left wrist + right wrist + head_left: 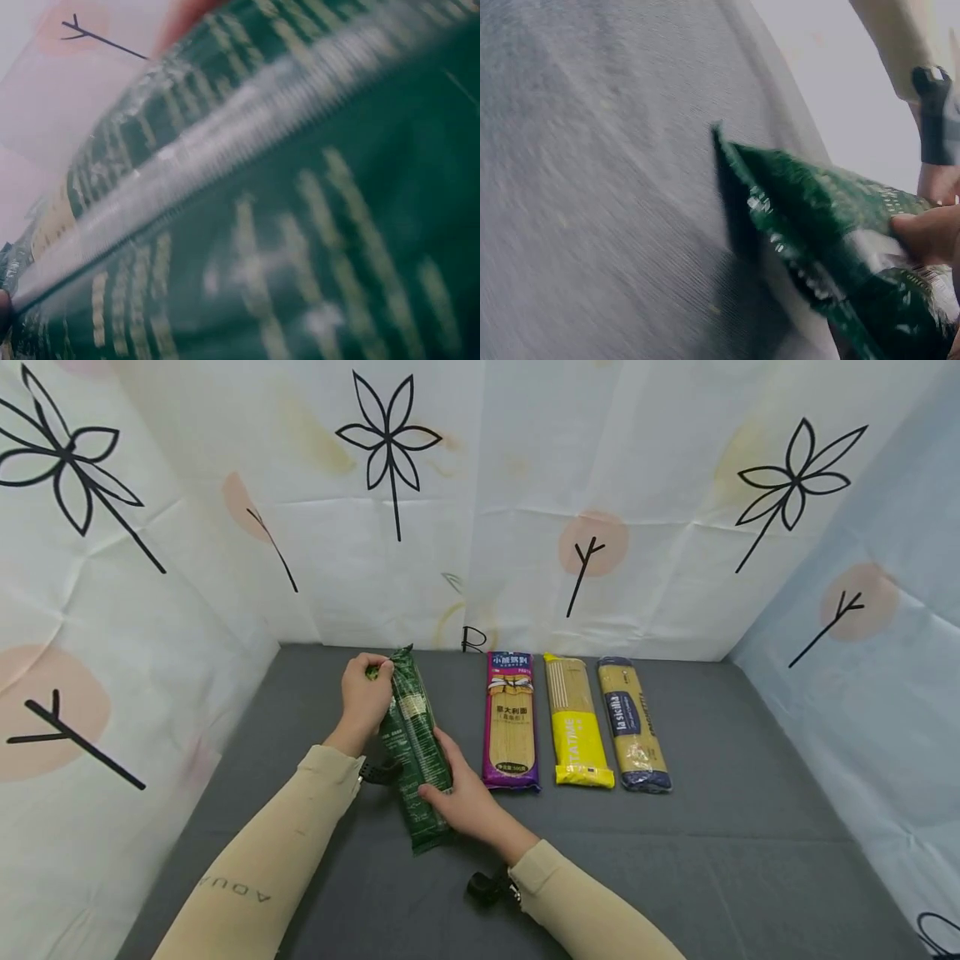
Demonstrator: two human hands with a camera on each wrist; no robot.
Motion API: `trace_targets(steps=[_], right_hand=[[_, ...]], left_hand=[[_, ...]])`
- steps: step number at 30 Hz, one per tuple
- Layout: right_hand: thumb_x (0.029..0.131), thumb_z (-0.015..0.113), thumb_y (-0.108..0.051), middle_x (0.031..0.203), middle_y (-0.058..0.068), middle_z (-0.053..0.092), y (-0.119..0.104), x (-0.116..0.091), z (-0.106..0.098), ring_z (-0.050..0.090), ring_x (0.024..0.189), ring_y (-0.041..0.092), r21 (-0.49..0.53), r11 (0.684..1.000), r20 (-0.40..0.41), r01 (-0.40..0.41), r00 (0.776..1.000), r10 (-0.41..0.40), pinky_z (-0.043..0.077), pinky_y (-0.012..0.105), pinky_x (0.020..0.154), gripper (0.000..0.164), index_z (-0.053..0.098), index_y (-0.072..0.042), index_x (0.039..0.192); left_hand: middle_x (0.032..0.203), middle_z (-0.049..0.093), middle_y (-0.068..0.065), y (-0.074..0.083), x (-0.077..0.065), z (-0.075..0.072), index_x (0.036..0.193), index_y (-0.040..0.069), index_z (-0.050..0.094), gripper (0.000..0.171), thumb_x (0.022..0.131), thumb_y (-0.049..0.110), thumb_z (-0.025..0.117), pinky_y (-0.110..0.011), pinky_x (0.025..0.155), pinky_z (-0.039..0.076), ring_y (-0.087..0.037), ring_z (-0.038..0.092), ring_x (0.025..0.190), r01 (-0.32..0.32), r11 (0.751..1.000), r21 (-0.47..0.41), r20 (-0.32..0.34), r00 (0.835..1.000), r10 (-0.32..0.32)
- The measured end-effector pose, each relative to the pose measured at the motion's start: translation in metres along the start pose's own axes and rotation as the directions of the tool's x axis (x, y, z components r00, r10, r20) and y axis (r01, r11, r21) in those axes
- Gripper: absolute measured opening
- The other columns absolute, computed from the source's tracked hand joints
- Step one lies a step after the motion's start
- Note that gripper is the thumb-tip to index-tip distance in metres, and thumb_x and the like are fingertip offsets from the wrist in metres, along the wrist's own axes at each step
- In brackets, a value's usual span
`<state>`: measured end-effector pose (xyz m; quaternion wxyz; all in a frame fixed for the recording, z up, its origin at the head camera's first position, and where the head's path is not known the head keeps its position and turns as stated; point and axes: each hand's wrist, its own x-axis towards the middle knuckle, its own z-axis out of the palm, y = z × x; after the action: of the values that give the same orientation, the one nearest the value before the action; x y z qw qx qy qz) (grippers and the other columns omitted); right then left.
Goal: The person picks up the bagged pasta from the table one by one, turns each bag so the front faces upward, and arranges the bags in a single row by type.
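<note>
A long green pasta packet (411, 727), its printed back with a pale lengthwise seam showing, is held in both hands above the table, slanting. My left hand (365, 697) pinches its far end. Lower down, my right hand (474, 803) grips the packet's right side, thumb across the front. The left wrist view is filled by the green packet (322, 217), blurred, with its seam running diagonally. In the right wrist view the packet's crimped near end (802, 195) stands off the table, and my right thumb (926, 232) presses on it.
On the grey table (720, 877), right of the hands, lie a purple spaghetti packet (512, 722), a yellow pasta packet (577, 727) and a blue-ended pasta packet (636, 727), side by side. A patterned white cloth (510, 460) hangs behind and at both sides.
</note>
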<state>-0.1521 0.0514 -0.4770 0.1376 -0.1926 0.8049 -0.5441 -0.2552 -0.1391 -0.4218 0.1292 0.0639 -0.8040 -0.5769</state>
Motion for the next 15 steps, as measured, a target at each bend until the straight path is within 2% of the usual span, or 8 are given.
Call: trace_targets(steps=[3,6,7,10,13,15], right_hand=[[0.096,0.063,-0.026,0.158,-0.008,0.016,-0.005,-0.001,-0.007,0.030,0.139,0.020,-0.045,0.999,-0.016,0.006,1.000,-0.007,0.035,0.050,0.105,0.082,0.006,-0.044,0.153],[0.096,0.064,-0.022,0.158,-0.008,0.018,-0.010,-0.001,-0.014,0.049,0.125,0.021,-0.104,0.995,-0.036,0.014,0.999,-0.018,0.043,0.048,0.097,0.084,0.006,-0.045,0.153],[0.095,0.064,-0.021,0.158,-0.008,0.019,-0.011,-0.001,-0.017,0.050,0.124,0.020,-0.124,0.992,-0.045,0.021,0.999,-0.026,0.044,0.048,0.095,0.085,0.006,-0.044,0.153],[0.095,0.064,-0.016,0.157,-0.007,0.020,-0.016,-0.001,-0.026,0.049,0.126,0.020,-0.166,0.985,-0.067,0.047,0.996,-0.059,0.044,0.048,0.097,0.086,0.007,-0.042,0.154],[0.094,0.064,-0.013,0.158,-0.007,0.021,-0.021,-0.003,-0.035,0.036,0.137,0.020,-0.224,0.972,-0.086,0.069,0.992,-0.090,0.040,0.047,0.103,0.086,0.008,-0.039,0.154],[0.094,0.064,-0.012,0.157,-0.008,0.021,-0.024,-0.006,-0.040,0.053,0.120,0.021,-0.263,0.963,-0.091,0.063,0.992,-0.090,0.049,0.044,0.091,0.086,0.008,-0.039,0.154]], left_hand=[[0.123,0.045,-0.011,0.001,-0.003,-0.001,0.115,0.007,0.055,0.025,0.102,0.027,0.050,-0.043,0.077,0.041,-0.029,0.045,0.100,-0.030,1.000,-0.007,-0.019,0.999,0.030],[0.124,0.046,-0.012,0.004,-0.006,-0.001,0.120,0.006,0.056,0.028,0.102,0.027,0.050,-0.045,0.083,0.042,-0.029,0.047,0.104,-0.099,0.995,0.015,-0.027,0.995,0.099],[0.126,0.046,-0.012,0.005,-0.007,-0.001,0.123,0.007,0.056,0.030,0.102,0.027,0.050,-0.046,0.085,0.042,-0.029,0.047,0.107,-0.127,0.991,0.031,-0.022,0.992,0.128],[0.135,0.042,-0.014,0.008,-0.011,-0.002,0.134,0.007,0.051,0.038,0.102,0.026,0.051,-0.048,0.090,0.042,-0.031,0.046,0.115,-0.202,0.975,0.095,0.024,0.979,0.201],[0.145,0.033,-0.014,0.011,-0.016,-0.004,0.145,0.009,0.041,0.049,0.101,0.030,0.051,-0.049,0.088,0.044,-0.032,0.045,0.118,-0.230,0.960,0.158,0.098,0.971,0.216],[0.149,0.027,-0.016,0.013,-0.021,-0.006,0.149,0.010,0.034,0.056,0.101,0.033,0.051,-0.049,0.084,0.044,-0.033,0.045,0.116,-0.233,0.955,0.184,0.145,0.967,0.208]])
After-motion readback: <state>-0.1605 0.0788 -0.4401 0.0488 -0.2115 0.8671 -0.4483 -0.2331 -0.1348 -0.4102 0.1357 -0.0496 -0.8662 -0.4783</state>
